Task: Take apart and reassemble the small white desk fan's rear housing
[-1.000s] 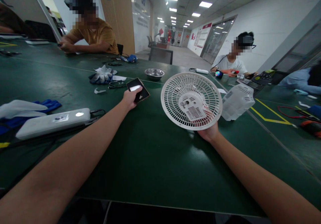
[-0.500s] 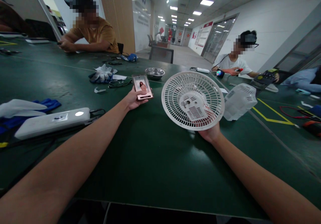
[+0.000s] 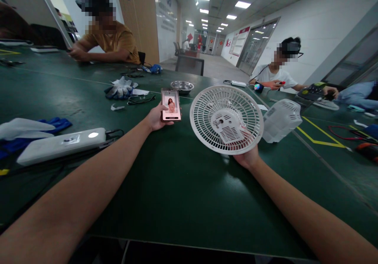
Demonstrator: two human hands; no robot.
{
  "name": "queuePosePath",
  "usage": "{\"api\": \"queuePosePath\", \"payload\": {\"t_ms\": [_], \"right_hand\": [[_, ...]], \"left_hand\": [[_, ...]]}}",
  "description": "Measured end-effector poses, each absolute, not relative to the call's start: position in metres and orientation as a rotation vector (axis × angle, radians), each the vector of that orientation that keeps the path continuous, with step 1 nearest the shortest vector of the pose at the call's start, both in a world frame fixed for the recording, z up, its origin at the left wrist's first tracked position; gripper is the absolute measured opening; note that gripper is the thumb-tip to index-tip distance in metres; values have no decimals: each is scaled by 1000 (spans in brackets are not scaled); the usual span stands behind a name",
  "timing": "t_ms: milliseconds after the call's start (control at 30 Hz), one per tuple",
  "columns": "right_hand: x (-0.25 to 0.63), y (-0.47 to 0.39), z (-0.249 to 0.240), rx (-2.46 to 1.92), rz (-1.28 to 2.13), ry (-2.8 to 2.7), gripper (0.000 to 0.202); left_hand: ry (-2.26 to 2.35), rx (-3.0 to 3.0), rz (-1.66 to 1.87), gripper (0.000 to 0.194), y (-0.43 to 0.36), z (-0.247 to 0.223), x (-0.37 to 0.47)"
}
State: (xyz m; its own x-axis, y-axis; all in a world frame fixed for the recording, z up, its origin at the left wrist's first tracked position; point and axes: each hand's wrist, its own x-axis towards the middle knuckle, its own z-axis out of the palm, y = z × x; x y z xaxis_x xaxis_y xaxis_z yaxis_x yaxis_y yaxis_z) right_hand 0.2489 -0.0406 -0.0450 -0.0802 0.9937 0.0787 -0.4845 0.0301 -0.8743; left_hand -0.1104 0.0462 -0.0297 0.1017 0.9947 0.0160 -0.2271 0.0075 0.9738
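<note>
A phone (image 3: 171, 105) with a lit screen showing a picture of a figure is held up in my left hand (image 3: 156, 118), fingers round its back and thumb at its left edge. My right hand (image 3: 247, 153) holds a round white plastic grille (image 3: 206, 132) tilted above the green table, gripping it from behind at the lower right. Its fingers show only partly through the slats. Just right of the grille stands a translucent white plastic container (image 3: 282, 120). Behind the phone and grille sits a shiny metal bowl (image 3: 182, 86).
On the green table (image 3: 177, 201), a white power bank (image 3: 63, 145) with cables and blue-white gloves (image 3: 26, 129) lie at left. More gloves (image 3: 121, 89) and black cable (image 3: 141, 99) lie behind my left hand. Two people (image 3: 110, 43) (image 3: 273, 73) sit across the table.
The phone has turned more upright and shifted slightly right in my left hand. The grille has barely moved. At the right, the other person's hand has moved a little rightward.
</note>
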Motion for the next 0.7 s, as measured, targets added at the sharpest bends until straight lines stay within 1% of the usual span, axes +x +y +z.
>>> {"api": "queuePosePath", "payload": {"t_ms": [100,400,700], "right_hand": [[249,-41,-45,-747,1446,-885,20],[247,-42,-43,-754,1439,-843,18],[249,-39,-46,-684,1478,-855,16]], "left_hand": [[905,1054,1263,85,46,-30,-108],[833,965,1186,69,46,-28,-110],[721,887,1143,66,55,-32,-115]]}}
